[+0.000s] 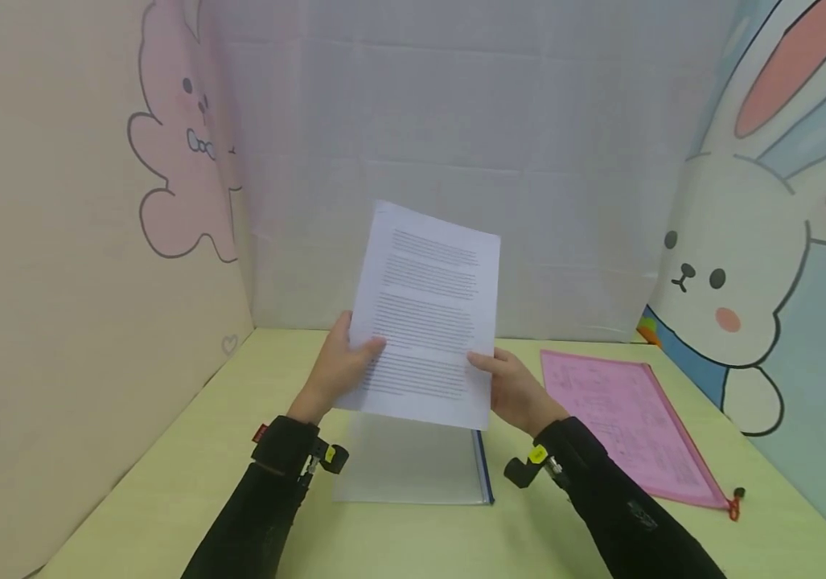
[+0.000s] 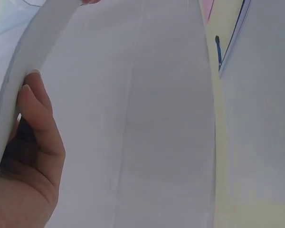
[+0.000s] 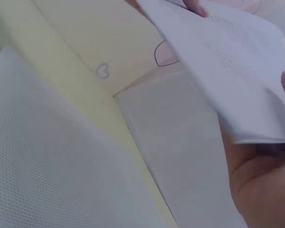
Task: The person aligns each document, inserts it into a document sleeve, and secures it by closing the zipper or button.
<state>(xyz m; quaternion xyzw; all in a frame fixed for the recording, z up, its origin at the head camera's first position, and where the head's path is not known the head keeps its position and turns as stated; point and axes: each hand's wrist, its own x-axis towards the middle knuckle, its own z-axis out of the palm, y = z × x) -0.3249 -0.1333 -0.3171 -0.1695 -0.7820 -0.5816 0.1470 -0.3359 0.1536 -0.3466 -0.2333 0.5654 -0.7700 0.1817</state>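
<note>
Head view shows your left hand (image 1: 336,368) and right hand (image 1: 517,390) holding a printed sheaf of paper (image 1: 427,314) upright above the desk (image 1: 166,482), fingers clamped on its lower left and right edges. Beneath it lies a clear zip folder (image 1: 413,466); a pink zip folder (image 1: 630,422) lies to the right.

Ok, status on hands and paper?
Left hand and right hand grip printed sheets, lifted. White mesh folder beneath. Pink folder aside, clear.
</note>
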